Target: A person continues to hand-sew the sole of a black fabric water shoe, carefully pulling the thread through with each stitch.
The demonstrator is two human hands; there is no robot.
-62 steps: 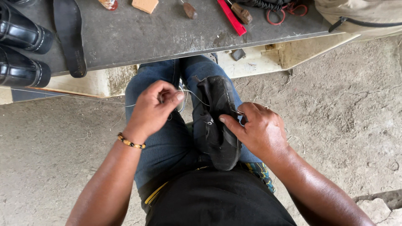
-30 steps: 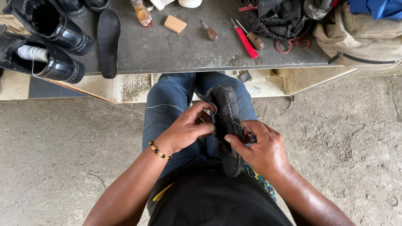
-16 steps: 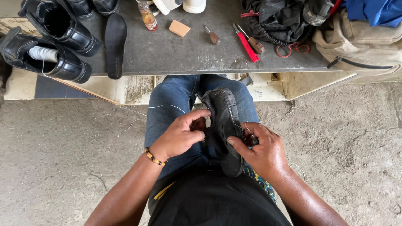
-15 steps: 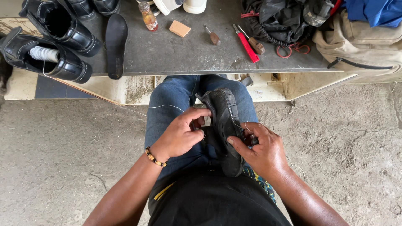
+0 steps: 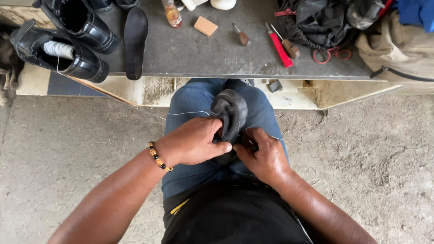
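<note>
- A black shoe (image 5: 231, 118) rests on the person's lap, long axis running twelve to six.
- Left hand (image 5: 192, 143) grasps it from nine o'clock; right hand (image 5: 263, 153) pinches its lower edge from four o'clock, equally near.

A black shoe (image 5: 231, 118) lies on the lap, toe pointing away, with pale thread (image 5: 187, 113) running from it.

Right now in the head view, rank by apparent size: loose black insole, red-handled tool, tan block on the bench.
1. Loose black insole, clearly the longest.
2. Red-handled tool, shorter and much thinner.
3. Tan block, smallest.
All three lie on the grey bench at a similar distance from the camera, so the order looks reliable.
</note>
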